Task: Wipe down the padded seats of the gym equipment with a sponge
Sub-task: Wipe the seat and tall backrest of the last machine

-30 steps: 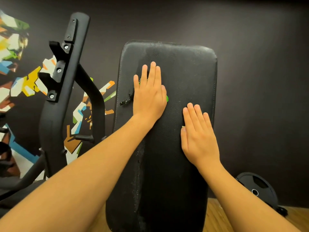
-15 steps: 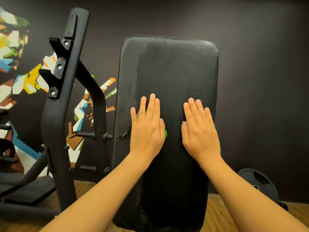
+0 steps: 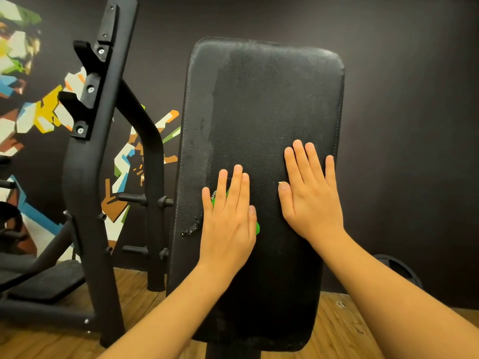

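A tall black padded seat [image 3: 261, 99] stands upright in the middle of the head view. My left hand [image 3: 228, 218] lies flat on its lower left part, fingers straight, pressing a green sponge [image 3: 256, 228] against the pad. Only small green edges of the sponge show beside my palm and between my fingers. A wet streak runs down the pad above my left hand, and a line of foam [image 3: 190, 228] sits just left of it. My right hand [image 3: 311, 195] rests flat on the pad's right side, fingers straight and empty.
A black metal rack upright [image 3: 90, 156] with pegs stands left of the pad, before a colourful wall mural [image 3: 28, 107]. A weight plate [image 3: 399, 270] leans on the dark wall at lower right. The floor [image 3: 342, 327] is wood.
My left hand has slid the sponge down the pad from its upper part to its lower left part, leaving a wet streak. My right hand has stayed flat on the pad.
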Demonstrator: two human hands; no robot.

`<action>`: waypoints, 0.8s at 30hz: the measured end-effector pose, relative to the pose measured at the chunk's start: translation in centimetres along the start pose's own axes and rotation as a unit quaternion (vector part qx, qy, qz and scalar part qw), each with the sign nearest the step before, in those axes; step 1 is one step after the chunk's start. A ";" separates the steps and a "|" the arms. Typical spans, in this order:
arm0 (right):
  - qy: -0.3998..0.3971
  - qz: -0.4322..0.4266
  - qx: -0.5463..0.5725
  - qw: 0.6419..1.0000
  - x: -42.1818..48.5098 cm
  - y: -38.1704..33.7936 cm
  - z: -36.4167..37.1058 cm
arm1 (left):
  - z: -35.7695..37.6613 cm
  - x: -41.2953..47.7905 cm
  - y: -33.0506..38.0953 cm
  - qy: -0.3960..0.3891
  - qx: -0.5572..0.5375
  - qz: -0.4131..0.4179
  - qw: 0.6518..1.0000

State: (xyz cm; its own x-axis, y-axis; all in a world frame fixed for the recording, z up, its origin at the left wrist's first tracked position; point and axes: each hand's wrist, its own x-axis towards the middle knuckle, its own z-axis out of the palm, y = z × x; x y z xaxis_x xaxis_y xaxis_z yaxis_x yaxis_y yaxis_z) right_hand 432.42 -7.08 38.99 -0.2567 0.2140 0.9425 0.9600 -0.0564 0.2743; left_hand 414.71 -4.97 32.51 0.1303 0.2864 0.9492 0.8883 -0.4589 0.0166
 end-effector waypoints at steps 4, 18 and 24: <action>0.002 0.004 0.005 1.000 -0.1 0.0 -0.1 | -0.1 -0.2 -0.3 -0.006 0.010 0.019 1.000; 0.003 0.007 0.009 1.000 -0.2 -0.1 -0.1 | 0.2 -3.5 0.4 -0.028 -0.010 0.000 1.000; 0.003 0.006 0.011 1.000 -0.1 -0.1 -0.1 | -0.9 1.7 -0.1 -0.014 -0.013 0.011 1.000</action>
State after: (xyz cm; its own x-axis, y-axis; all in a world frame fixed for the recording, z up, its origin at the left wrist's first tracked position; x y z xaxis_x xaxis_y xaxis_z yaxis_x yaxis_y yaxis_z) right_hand 432.36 -7.19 38.91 -0.2451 0.2076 0.9470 0.9653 -0.0380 0.2582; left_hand 414.46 -5.23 34.45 0.1635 0.2995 0.9400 0.8729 -0.4878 0.0037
